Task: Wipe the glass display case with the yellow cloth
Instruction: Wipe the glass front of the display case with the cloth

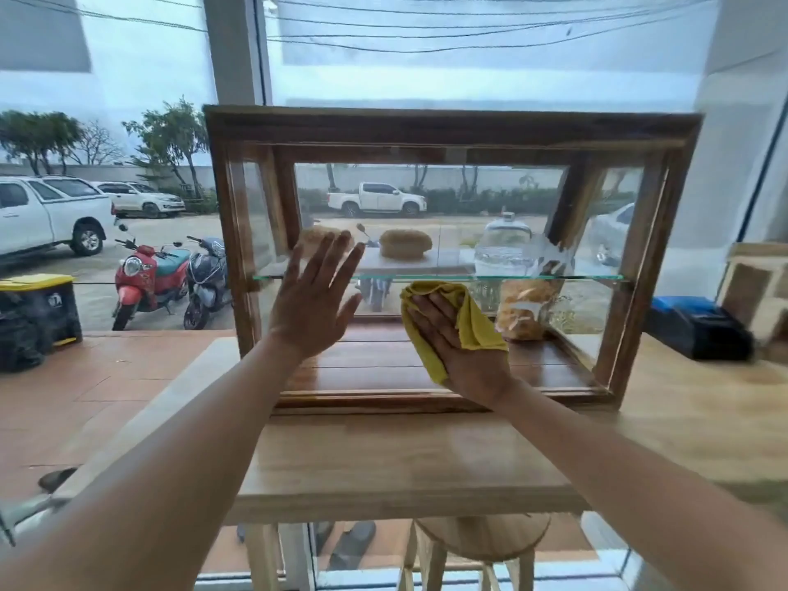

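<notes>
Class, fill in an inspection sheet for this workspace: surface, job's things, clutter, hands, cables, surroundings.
Surface: wooden counter, bare in front of the case.
Job's things: glass case in a wooden frame; yellow cloth against its front.
Clutter: bread, jar and snack bag inside; black box to the right.
Hands: left hand flat, open on the glass; right hand pressing the cloth.
Cables: overhead wires outside.
Surroundings: window, parked scooters, trucks.
</notes>
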`<move>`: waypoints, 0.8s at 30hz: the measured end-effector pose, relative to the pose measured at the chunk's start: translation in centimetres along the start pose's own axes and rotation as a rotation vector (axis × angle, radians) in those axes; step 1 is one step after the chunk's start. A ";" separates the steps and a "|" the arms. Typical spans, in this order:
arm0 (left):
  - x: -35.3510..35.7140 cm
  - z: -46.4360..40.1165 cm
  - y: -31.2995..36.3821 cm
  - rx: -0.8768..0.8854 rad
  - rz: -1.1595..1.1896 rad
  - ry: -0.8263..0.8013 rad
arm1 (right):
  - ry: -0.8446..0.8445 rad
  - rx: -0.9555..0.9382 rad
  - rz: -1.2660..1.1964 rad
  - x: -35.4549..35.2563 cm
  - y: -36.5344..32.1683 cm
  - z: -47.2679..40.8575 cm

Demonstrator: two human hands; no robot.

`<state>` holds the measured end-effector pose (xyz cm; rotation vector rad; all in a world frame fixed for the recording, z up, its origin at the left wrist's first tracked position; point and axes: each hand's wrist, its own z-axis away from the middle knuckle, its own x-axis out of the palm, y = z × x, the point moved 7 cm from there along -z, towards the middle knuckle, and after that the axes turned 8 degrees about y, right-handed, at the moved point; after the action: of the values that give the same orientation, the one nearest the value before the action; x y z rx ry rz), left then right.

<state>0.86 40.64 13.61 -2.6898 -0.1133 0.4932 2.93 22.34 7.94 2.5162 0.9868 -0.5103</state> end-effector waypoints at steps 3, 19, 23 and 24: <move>-0.6 -4.4 4.6 0.101 0.064 0.090 | 0.118 0.122 0.310 -1.8 3.3 2.3; 0.5 -9.1 7.5 0.209 -0.085 0.231 | 0.310 0.123 0.319 -4.1 9.5 -5.1; 0.7 -9.1 7.6 0.218 -0.080 0.242 | 0.384 0.330 0.321 -8.2 16.1 -4.1; 0.7 -9.2 7.6 0.218 -0.079 0.241 | 0.413 0.445 0.318 -8.5 17.2 -2.7</move>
<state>4.85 30.40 18.21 -2.4966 -0.0912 0.1459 9.67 7.20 17.95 3.1905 0.6233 -0.1188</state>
